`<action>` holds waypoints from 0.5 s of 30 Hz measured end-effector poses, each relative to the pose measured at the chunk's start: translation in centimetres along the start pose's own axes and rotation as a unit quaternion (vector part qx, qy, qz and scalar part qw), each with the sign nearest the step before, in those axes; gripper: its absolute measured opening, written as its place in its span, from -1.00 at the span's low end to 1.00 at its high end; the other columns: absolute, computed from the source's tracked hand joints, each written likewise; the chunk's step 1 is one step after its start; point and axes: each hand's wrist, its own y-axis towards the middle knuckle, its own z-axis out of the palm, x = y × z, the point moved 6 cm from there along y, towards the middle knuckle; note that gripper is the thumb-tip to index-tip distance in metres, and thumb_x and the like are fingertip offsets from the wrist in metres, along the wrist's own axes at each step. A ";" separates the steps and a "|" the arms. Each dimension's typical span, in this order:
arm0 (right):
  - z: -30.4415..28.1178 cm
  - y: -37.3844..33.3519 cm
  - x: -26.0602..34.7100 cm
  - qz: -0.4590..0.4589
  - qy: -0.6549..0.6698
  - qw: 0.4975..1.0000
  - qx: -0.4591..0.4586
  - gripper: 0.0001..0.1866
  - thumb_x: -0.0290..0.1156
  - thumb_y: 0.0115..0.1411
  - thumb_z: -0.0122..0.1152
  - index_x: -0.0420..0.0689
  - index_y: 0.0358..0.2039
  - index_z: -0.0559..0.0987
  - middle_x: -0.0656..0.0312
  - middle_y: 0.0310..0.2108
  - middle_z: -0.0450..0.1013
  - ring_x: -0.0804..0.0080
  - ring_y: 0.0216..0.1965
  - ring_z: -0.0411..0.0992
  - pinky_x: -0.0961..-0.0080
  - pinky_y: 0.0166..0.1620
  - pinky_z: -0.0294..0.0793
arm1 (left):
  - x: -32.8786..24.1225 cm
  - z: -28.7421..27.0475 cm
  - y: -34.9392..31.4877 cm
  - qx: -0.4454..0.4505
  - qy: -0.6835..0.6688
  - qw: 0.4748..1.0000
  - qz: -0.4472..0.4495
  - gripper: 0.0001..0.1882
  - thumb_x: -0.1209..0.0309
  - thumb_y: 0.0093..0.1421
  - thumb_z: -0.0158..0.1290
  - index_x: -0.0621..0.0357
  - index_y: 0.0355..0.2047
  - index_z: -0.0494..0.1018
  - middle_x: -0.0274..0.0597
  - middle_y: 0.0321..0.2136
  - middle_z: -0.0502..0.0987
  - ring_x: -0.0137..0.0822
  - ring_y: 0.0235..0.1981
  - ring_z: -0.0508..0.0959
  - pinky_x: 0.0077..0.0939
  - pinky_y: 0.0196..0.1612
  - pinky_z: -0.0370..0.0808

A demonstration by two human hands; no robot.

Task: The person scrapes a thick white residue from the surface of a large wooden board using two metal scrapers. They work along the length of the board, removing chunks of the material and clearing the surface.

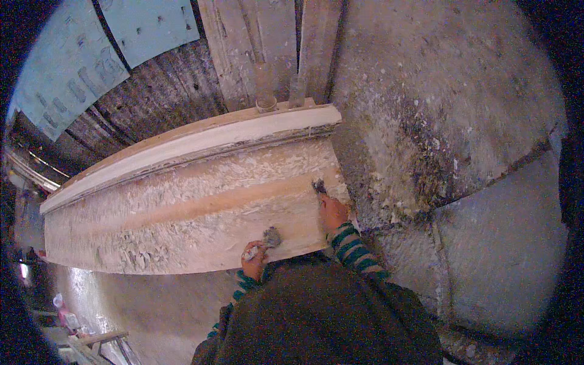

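Note:
A long whitish workbench (182,204) lies across in front of me, its surface caked with pale, flaky residue and darker scraps toward the left. Close to its near edge, my left hand (254,260) is closed around a small pale-handled tool with a grey, lumpy head (272,237). Farther right, my right hand (334,213) grips a short dark-tipped tool (318,186), whose tip rests on or just above the bench near its right end. Whether either tool is a brush or a scraper I cannot tell. Striped green sleeves cover both wrists.
A raised white ledge (201,143) runs along the bench's far side. Behind it stand wooden boards (249,48), a clear cup-like vessel (266,103) and pale blue panels (152,30). Stained concrete floor (420,140) spreads to the right. A wooden frame (100,340) sits low at left.

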 end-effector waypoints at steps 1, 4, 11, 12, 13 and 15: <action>0.3 1.2 -0.5 -0.007 0.002 0.999 0.035 -0.69 -0.26 0.14 0.01 0.04 -0.08 0.48 -0.07 -0.27 0.45 -0.04 -0.36 0.43 0.11 -0.30 0.41 | 0.2 0.0 0.1 -0.016 -0.010 1.000 -0.005 -0.88 0.47 0.13 0.08 0.15 -0.30 0.44 -0.32 -0.39 0.48 -0.49 -0.41 0.46 -0.59 -0.40 0.48; -1.3 -1.5 -2.2 -0.048 0.025 0.996 0.065 -0.65 -0.27 0.14 0.00 0.03 -0.04 0.44 -0.09 -0.22 0.45 -0.06 -0.41 0.43 0.08 -0.35 0.41 | 0.9 0.0 0.2 -0.015 0.043 0.997 0.070 -0.85 0.49 0.12 0.08 0.16 -0.26 0.44 -0.29 -0.36 0.48 -0.45 -0.38 0.48 -0.56 -0.35 0.52; -4.0 -7.8 -8.0 0.027 -0.013 0.997 0.069 -0.54 -0.24 0.17 -0.03 -0.03 0.09 0.27 -0.10 -0.40 0.46 -0.11 -0.47 0.43 0.05 -0.43 0.41 | 2.0 2.4 -0.5 -0.060 -0.069 0.996 -0.019 -0.86 0.49 0.12 0.08 0.16 -0.27 0.45 -0.29 -0.36 0.48 -0.45 -0.38 0.48 -0.54 -0.34 0.52; -3.8 -6.5 -6.9 0.010 0.003 0.999 0.047 -0.57 -0.23 0.18 -0.03 -0.04 0.06 0.29 -0.10 -0.41 0.46 -0.11 -0.47 0.43 0.04 -0.43 0.41 | 1.6 2.3 -0.1 -0.054 0.010 0.995 0.086 -0.86 0.49 0.13 0.08 0.16 -0.27 0.45 -0.29 -0.36 0.48 -0.45 -0.39 0.48 -0.54 -0.34 0.52; -4.1 -5.0 -5.2 -0.008 0.020 0.999 0.025 -0.59 -0.22 0.18 -0.04 -0.06 0.03 0.32 -0.11 -0.43 0.46 -0.12 -0.46 0.43 0.04 -0.43 0.40 | 1.6 2.1 0.3 -0.046 0.090 0.977 0.190 -0.85 0.48 0.13 0.07 0.17 -0.26 0.45 -0.29 -0.37 0.48 -0.45 -0.39 0.48 -0.54 -0.35 0.51; -1.1 0.1 -5.6 0.055 -0.034 0.996 0.062 -0.62 -0.20 0.18 -0.04 -0.10 -0.03 0.33 -0.10 -0.43 0.46 -0.10 -0.45 0.43 0.04 -0.39 0.42 | 1.6 2.4 0.7 -0.037 0.100 0.974 0.199 -0.85 0.48 0.13 0.07 0.17 -0.26 0.44 -0.29 -0.38 0.48 -0.46 -0.40 0.48 -0.55 -0.36 0.50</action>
